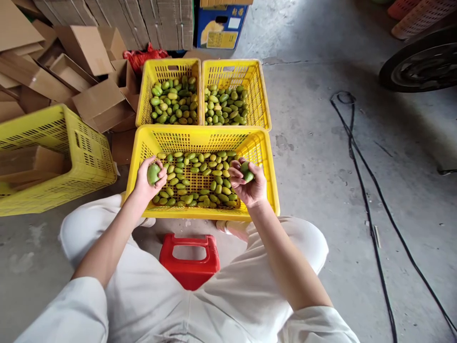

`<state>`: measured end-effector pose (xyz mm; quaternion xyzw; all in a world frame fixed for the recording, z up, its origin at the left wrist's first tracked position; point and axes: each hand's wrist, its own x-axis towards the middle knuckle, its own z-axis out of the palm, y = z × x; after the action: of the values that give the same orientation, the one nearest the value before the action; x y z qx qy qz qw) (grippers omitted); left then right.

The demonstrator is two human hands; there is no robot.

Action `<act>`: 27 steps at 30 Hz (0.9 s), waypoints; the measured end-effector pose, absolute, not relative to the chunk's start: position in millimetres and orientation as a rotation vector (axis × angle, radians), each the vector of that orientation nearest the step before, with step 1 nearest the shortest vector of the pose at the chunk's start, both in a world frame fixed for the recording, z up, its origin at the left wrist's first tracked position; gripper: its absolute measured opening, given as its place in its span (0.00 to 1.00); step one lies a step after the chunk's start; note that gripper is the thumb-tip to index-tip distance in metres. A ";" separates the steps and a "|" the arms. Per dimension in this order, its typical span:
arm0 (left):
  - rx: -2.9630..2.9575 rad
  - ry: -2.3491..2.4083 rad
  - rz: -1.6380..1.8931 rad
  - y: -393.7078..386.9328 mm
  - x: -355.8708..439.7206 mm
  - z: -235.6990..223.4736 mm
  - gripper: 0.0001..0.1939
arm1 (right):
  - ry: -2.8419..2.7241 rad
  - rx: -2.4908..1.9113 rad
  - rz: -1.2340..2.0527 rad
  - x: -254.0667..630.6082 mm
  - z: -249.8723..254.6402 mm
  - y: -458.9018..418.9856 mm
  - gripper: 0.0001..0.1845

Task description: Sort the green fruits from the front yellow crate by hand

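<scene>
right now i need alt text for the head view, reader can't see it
A person's hands each hold a green fruit over a yellow crate of similar fruit; two more yellow crates of fruit stand just beyond it.

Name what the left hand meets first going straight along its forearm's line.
Probably the front yellow crate's far wall, though depth is unclear; the fruits below might come first.

- The left arm and the right arm are both pointing forward and inward.
- The left hand is gripping with curled fingers.
- The right hand is also gripping, its palm facing upward.
- The knees are pointing outward.
</scene>
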<state>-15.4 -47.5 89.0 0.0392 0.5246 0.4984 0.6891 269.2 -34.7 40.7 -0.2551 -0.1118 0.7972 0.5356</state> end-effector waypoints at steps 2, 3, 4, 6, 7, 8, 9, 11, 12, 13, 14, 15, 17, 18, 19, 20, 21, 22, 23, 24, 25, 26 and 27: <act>0.049 1.136 1.129 -48.0 -17.8 87.0 0.22 | -0.257 -0.615 1.921 271.0 41.0 -34.2 0.21; 0.033 1.123 1.141 -47.9 -18.9 85.5 0.21 | -0.263 -0.636 1.916 271.7 40.8 -33.7 0.21; 0.020 1.116 1.155 -47.7 -19.8 84.0 0.19 | -0.276 -0.664 1.900 272.2 40.5 -33.1 0.20; 0.009 1.115 1.182 -47.0 -20.7 81.4 0.16 | -0.311 -0.735 1.836 272.4 40.2 -32.1 0.18; 0.014 1.116 1.183 -46.6 -20.6 80.6 0.15 | -0.327 -0.772 1.795 272.2 40.4 -31.9 0.17; 0.029 1.115 1.176 -46.3 -20.1 80.0 0.14 | -0.339 -0.801 1.756 271.9 40.9 -31.8 0.15; 0.050 1.111 1.168 -46.0 -19.4 79.7 0.13 | -0.352 -0.823 1.728 271.5 41.6 -31.9 0.14; 0.101 1.083 1.161 -45.6 -17.7 79.4 0.10 | -0.387 -0.841 1.705 270.9 42.9 -32.1 0.14; 0.124 1.065 1.164 -45.5 -16.9 79.2 0.10 | -0.412 -0.844 1.701 270.6 43.3 -32.2 0.15; 0.140 1.050 1.172 -45.3 -16.4 78.8 0.10 | -0.438 -0.847 1.693 270.5 43.3 -32.2 0.16; 0.149 1.042 1.184 -45.2 -16.2 78.4 0.11 | -0.459 -0.853 1.680 270.4 43.0 -32.3 0.17; 0.151 1.042 1.194 -45.1 -16.3 77.9 0.12 | -0.466 -0.860 1.663 270.4 42.2 -32.3 0.18; 0.140 1.067 1.203 -45.1 -17.1 77.0 0.13 | -0.427 -0.868 1.642 270.7 40.2 -32.5 0.18; 0.129 1.089 1.205 -45.3 -17.6 76.7 0.12 | -0.390 -0.862 1.646 271.1 39.2 -32.6 0.17; 0.120 1.110 1.200 -45.6 -18.0 76.5 0.11 | -0.352 -0.851 1.660 271.6 38.3 -32.8 0.17; 0.119 1.128 1.190 -46.0 -18.2 76.4 0.09 | -0.319 -0.838 1.682 272.4 37.7 -33.0 0.17; 0.127 1.139 1.181 -46.5 -18.2 76.2 0.08 | -0.296 -0.824 1.705 273.3 37.1 -33.0 0.18; 0.144 1.141 1.176 -47.0 -18.0 76.0 0.08 | -0.283 -0.814 1.728 274.5 36.6 -33.0 0.20; 0.166 1.136 1.174 -47.5 -17.8 75.6 0.07 | -0.277 -0.808 1.751 276.0 35.9 -32.8 0.21; 0.189 1.127 1.177 -47.7 -17.5 75.0 0.07 | -0.276 -0.809 1.772 277.6 35.0 -32.4 0.22; 0.208 1.121 1.187 -47.7 -17.3 74.3 0.07 | -0.278 -0.816 1.789 279.4 33.8 -32.0 0.22; 0.222 1.120 1.201 -47.4 -17.0 73.7 0.08 | -0.284 -0.830 1.799 281.3 32.3 -31.5 0.22; 0.227 1.126 1.216 -46.9 -16.8 73.1 0.07 | -0.292 -0.852 1.806 283.1 30.7 -31.0 0.21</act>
<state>-16.8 -46.9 73.1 0.1006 0.4996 0.5395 0.6703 283.1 -31.0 30.7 -0.3574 -0.1225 0.7573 0.5327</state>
